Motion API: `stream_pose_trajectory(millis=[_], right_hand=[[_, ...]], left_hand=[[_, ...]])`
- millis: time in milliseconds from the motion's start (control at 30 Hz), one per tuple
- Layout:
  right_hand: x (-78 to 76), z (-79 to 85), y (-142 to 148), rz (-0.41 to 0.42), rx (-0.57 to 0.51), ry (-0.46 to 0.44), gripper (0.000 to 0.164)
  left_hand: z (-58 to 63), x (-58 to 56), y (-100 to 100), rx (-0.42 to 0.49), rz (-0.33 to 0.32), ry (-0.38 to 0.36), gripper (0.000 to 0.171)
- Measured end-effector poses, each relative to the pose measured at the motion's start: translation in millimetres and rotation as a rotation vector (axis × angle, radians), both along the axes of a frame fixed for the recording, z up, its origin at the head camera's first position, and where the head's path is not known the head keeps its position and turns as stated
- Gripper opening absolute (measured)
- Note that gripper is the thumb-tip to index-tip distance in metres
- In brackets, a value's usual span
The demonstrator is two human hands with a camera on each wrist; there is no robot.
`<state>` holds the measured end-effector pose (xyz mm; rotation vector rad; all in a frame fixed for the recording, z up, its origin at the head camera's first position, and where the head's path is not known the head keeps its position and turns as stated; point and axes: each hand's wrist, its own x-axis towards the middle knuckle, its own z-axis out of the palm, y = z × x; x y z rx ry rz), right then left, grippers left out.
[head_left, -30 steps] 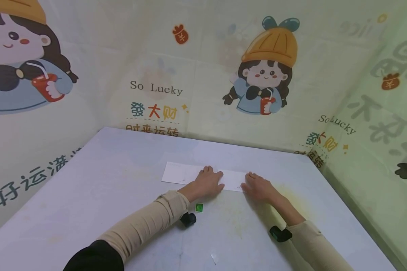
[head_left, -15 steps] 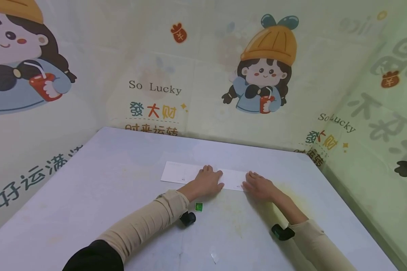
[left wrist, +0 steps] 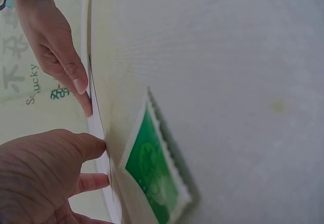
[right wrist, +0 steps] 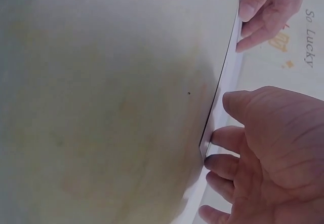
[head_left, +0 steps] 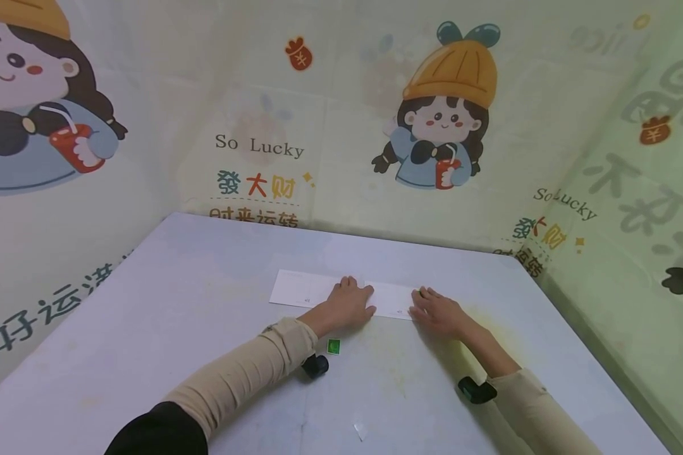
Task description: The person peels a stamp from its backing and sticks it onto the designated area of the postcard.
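Observation:
A long white paper piece point(head_left: 300, 288) lies flat across the table, with small print near its lower edge. I cannot tell whether it is one piece or two side by side, since a hand covers its middle. My left hand point(head_left: 347, 306) rests on that middle, fingers spread and fingertips pressing down. At the paper's right end my right hand point(head_left: 439, 313) touches the edge with fairly straight, slightly bent fingers. A green postage stamp point(head_left: 333, 346) with a white perforated border lies just in front of my left wrist; in the left wrist view the stamp point(left wrist: 154, 165) appears large.
The white table point(head_left: 216, 354) runs back to a printed curtain point(head_left: 341, 126) with cartoon figures. A small clear scrap point(head_left: 360, 432) lies near the front. Each wrist carries a black camera, the left camera point(head_left: 316, 366) beside the stamp.
My right hand has slid very slightly to the right along the paper's end. My left hand, the paper and the stamp stay in place.

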<state>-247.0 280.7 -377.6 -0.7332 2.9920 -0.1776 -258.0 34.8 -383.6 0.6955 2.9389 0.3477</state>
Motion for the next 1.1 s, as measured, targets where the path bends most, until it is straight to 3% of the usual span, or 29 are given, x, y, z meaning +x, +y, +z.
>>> stream_pose_trajectory(millis=[533, 767, 1100], right_hand=[[3.0, 1.9, 1.9, -0.005, 0.011, -0.002, 0.052], [1.0, -5.2, 9.0, 0.028, -0.017, 0.025, 0.054], [2.5, -8.1, 13.7, -0.006, -0.064, 0.022, 0.057]], left_hand=[[-1.9, -1.0, 1.9, -0.028, 0.005, 0.001, 0.052], [-0.5, -0.7, 2.1, -0.029, 0.012, 0.001, 0.053], [-1.4, -1.5, 2.9, -0.036, 0.015, 0.002, 0.053]])
